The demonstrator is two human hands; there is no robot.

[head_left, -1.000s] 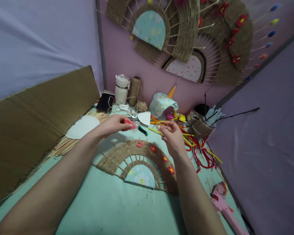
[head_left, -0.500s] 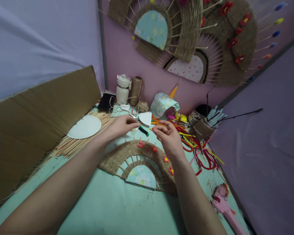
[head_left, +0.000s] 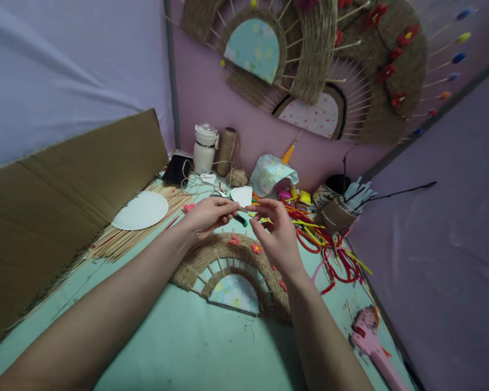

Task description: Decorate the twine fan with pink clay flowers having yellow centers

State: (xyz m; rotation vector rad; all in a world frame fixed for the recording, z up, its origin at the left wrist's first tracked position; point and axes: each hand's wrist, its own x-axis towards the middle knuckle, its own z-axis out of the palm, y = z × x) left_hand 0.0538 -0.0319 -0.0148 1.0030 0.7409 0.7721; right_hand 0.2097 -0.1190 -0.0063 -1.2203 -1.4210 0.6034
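Note:
My left hand [head_left: 214, 218] is closed in a pinch above the fan-shaped twine weaving, around something small and thin that I cannot make out. Facing it, my right hand [head_left: 277, 231] has its fingers curved and the thumb apart from the index finger; its fingertips come close to the left ones. Below both hands lies the half-round twine weaving [head_left: 218, 247] on thin sticks, with a floral half-circle [head_left: 234, 293] at its centre. Red flowers [head_left: 256, 248] sit along its band, some partly covered by my right wrist. A dark-and-green tool [head_left: 241, 220] shows behind my left fingertips.
Thin sticks [head_left: 118, 239] and a white oval disc [head_left: 142, 210] lie left, by a cardboard sheet [head_left: 77, 168]. A white bottle [head_left: 205, 155] and twine spool [head_left: 227, 152] stand behind. Coloured pipe cleaners [head_left: 342, 260] and a pink glue gun [head_left: 375, 347] are at right.
My left hand has moved right and slightly down, toward my right hand. The right thumb and index finger have parted. A small red piece now shows behind my left wrist.

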